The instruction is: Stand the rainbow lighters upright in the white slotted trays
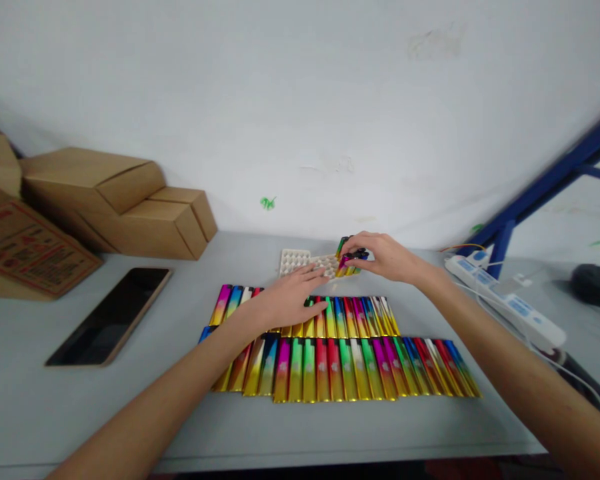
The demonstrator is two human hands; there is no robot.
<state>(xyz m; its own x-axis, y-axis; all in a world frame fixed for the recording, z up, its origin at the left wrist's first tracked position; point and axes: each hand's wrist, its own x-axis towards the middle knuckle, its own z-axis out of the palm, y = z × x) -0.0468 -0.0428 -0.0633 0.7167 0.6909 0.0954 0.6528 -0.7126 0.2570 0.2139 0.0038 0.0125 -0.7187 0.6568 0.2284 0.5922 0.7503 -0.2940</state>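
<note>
Shiny two-tone lighters with dark tops lie side by side in two rows on the table, a back row (pixel 350 317) and a front row (pixel 335 370). Behind them is a white tray (pixel 295 259) with a grid of small holes. My left hand (pixel 295 297) reaches over the back row, its fingers stretched out and apart, fingertips on the tray's front edge. At the tray's right end, my right hand (pixel 380 257) has its thumb and fingers closed around a small bunch of lighters (pixel 347 265). Fingers hide part of that bunch, so whether it rests in the holes is unclear.
A phone or tablet with a black screen (pixel 110 317) lies at the left. Cardboard boxes (pixel 125 207) are stacked behind it, against the wall (pixel 300 120). On the right are a white power strip (pixel 505 303) with cables and a blue metal frame (pixel 545 193).
</note>
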